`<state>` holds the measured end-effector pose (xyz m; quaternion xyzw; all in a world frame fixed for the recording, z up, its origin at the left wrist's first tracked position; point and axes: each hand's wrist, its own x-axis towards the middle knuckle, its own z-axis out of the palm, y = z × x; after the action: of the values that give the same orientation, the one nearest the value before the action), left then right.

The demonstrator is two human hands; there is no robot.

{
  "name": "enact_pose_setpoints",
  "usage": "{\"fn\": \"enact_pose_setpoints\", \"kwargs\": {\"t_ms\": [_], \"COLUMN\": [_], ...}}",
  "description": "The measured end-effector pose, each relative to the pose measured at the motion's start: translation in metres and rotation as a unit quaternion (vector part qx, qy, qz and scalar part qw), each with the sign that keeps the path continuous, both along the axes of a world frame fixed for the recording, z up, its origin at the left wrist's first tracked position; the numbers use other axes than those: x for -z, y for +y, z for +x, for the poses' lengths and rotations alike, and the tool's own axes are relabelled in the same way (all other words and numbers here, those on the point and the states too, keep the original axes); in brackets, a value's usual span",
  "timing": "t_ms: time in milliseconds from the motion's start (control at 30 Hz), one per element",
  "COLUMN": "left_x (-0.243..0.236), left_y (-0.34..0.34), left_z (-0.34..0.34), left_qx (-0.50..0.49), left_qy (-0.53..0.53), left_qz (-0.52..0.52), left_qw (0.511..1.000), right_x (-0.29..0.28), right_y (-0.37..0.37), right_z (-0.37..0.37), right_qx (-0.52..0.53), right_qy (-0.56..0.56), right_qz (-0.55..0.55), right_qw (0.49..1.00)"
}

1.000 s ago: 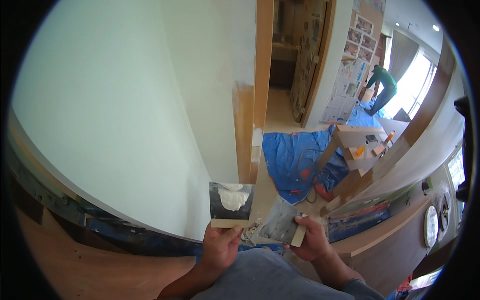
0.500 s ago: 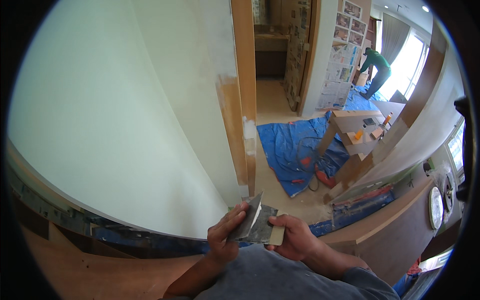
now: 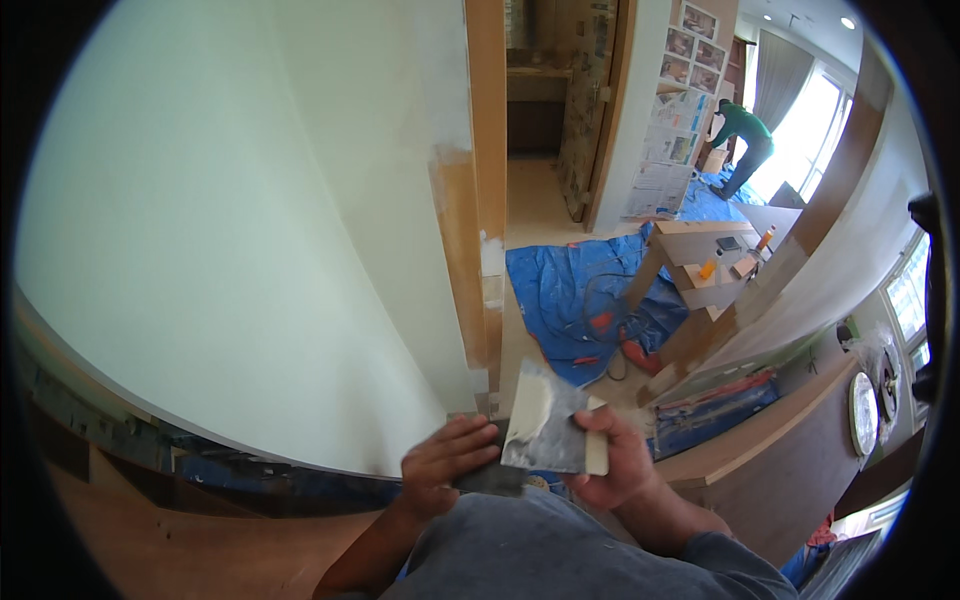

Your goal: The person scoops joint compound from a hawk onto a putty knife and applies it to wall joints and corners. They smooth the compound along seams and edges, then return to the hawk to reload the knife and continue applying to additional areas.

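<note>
Low in front of my grey shirt, my right hand [image 3: 620,462] grips a wide putty knife [image 3: 556,436] by its cream-coloured handle edge. Whitish paste is smeared along the far and left part of its grey blade, which tilts up. Closed on a second, dark grey scraper [image 3: 492,480] is my left hand [image 3: 445,465]; its handle is hidden under the fingers. The right blade overlaps the left one and covers part of it; whether they touch I cannot tell.
A pale panel [image 3: 230,250] fills the left, beside a patched wooden door frame [image 3: 485,200]. Blue sheeting [image 3: 560,300] covers floor ahead. Beyond stands a work table [image 3: 690,240] with orange bottles. A person in green [image 3: 742,140] bends by the window. A wooden cabinet [image 3: 790,470] is right.
The right putty knife has risen and turned, now lying over the left scraper. The left scraper has tipped down from its upright tilt. The paste now shows on the right blade.
</note>
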<state>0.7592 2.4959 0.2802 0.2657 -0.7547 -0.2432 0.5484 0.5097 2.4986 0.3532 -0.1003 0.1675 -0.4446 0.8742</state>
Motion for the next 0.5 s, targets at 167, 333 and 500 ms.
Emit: {"fn": "enact_pose_setpoints", "kwargs": {"t_ms": [167,333,500], "left_x": [0.021,0.005,-0.029], "left_y": [0.015,0.019,0.016], "left_z": [-0.014,-0.007,-0.013], "left_qx": [-0.113,0.105,0.166], "left_qy": [0.212,0.494,0.503], "left_qz": [0.462,0.511,0.573], "left_qw": [0.854,0.696,0.626], "right_x": [-0.027,-0.02,-0.001], "right_y": [-0.011,-0.015,-0.012], "right_z": [-0.029,-0.019,0.0], "right_qx": [0.163,0.248,0.225], "right_qy": [0.091,0.255,0.449], "right_qz": [-0.136,-0.179,-0.457], "right_qw": [0.973,0.917,0.734]}}
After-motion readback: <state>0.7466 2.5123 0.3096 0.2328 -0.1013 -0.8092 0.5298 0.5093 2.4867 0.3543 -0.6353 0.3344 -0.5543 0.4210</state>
